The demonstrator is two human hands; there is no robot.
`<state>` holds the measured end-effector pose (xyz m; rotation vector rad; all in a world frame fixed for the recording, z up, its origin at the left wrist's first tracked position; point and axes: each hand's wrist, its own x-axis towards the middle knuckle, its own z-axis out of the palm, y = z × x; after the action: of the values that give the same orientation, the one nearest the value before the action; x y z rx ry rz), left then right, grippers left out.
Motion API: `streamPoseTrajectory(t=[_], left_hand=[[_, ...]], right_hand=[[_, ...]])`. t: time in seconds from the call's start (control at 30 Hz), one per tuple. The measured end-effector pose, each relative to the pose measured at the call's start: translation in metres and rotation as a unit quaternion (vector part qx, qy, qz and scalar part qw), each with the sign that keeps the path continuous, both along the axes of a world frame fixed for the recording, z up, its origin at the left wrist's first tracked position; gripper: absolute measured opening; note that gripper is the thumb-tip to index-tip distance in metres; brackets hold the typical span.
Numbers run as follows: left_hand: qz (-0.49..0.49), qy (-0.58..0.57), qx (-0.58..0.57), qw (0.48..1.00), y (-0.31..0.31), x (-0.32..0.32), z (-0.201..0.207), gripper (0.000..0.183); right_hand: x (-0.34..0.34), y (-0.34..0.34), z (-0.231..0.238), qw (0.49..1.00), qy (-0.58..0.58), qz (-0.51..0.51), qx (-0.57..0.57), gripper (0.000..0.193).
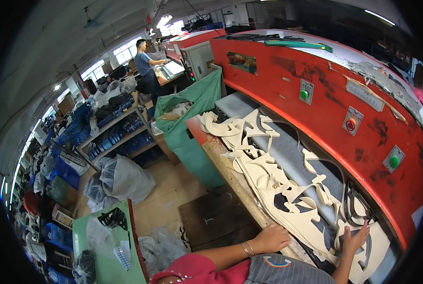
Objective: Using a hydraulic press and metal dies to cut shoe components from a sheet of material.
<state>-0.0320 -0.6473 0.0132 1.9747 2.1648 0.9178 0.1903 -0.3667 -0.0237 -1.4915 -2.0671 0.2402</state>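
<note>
My right hand [354, 245] is over the cream sheet material [287, 189] at the near right of the machine bed, thumb and fingers apart. Its fingertips reach the lower edge of a dark, curved metal cutting die [349, 208], which stands on the sheet; I cannot tell whether they press on it. My left hand [272, 238], with bangles at the wrist, rests on the wooden front edge [242, 189], fingers lying loosely over it beside the sheet and seemingly holding nothing. Many curved holes are cut through the sheet, and its layers overlap along the front.
The red press beam [287, 71] with green and red buttons spans the bed's far side. A green-handled tool [299, 45] lies on top. A green sack [192, 142] stands at the bed's left end. Left are a green table [95, 236], plastic bags [121, 177] and a person [145, 66] at another machine.
</note>
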Motion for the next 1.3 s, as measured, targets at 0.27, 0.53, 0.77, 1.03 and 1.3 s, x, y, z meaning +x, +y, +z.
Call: streamPoseTrajectory(t=[0.27,0.53,0.77,1.03,1.3], left_hand=[[-0.135,-0.060,-0.121,0.981,0.001,-0.029,0.014,0.029],[-0.210,-0.256,-0.240,0.913,0.005,-0.069,0.043,0.032],[-0.194,-0.330,-0.249,0.890,0.038,-0.087,0.039,0.031],[-0.261,-0.285,-0.227,0.894,0.019,-0.095,0.025,0.038],[-0.175,-0.239,-0.148,0.944,0.013,-0.073,0.025,0.040]], right_hand=[[-0.002,-0.041,0.036,0.980,0.011,0.043,0.193,0.078],[-0.049,-0.103,0.086,0.981,0.107,0.161,-0.023,0.049],[-0.053,-0.086,0.103,0.985,0.087,0.129,-0.070,0.042],[-0.076,-0.111,0.066,0.972,0.035,0.206,-0.106,0.032],[-0.095,-0.136,0.053,0.930,0.158,0.267,-0.197,0.059]])
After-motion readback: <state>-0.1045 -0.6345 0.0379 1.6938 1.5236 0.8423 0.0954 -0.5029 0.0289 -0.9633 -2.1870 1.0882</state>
